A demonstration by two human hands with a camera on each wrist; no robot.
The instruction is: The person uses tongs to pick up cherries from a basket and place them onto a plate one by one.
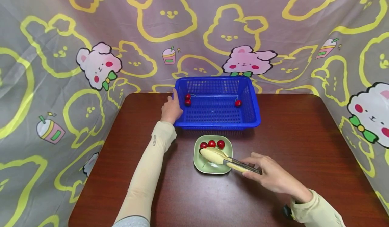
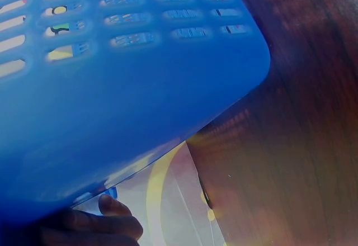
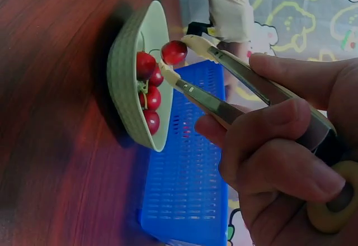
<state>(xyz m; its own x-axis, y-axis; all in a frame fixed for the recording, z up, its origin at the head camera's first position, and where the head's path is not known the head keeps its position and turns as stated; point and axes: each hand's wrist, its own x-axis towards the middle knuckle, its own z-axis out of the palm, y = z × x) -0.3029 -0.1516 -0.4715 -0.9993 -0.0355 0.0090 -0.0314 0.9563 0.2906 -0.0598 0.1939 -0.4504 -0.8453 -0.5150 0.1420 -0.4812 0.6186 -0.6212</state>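
we see the cherry (image 3: 175, 51) between the pale tips of the tongs (image 3: 212, 103), just over the lip of the square green bowl (image 1: 200, 162). we judge it light, smooth and round, so apt to roll or slip; if it is real fruit, a hard squeeze could bruise it. it should sit best with the tips across its widest part, pressed gently and clear of the stem. our right hand (image 1: 271, 174), at about four o'clock from the bowl, has its fingers bent round the tongs, whose arms stand only a cherry's breadth apart at the tips. our left hand (image 1: 171, 110) touches the nine o'clock rim of the blue plastic basket (image 1: 212, 124), index finger straight along it; we cannot tell how firmly the rest hold. more cherries (image 3: 151, 98) crowd the bowl close by the tips, and their stems could snag. the basket lies at twelve o'clock from the bowl, its six o'clock wall between the bowl and its floor. inside, two cherries (image 1: 188, 102) lie near nine o'clock and one (image 1: 238, 103) near three. a cartoon-bear curtain (image 1: 194, 18) hangs past the table (image 1: 282, 136) at twelve.
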